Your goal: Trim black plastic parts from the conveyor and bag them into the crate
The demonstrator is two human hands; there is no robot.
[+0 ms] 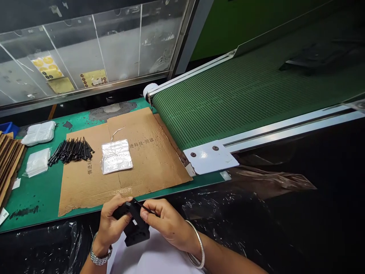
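Flattened cardboard sheet lies on green mat. Clear bag rests on the cardboard. Conveyor belt at right, white bags at left.

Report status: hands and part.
Left hand grips black plastic block. Right hand pinches thin black pin at it. Pile of black pins on brown cardboard, apart.

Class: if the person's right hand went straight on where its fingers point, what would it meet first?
The right hand, pinching a thin black plastic pin, points leftward; it would probably first meet the blocky black plastic part held by the left hand.
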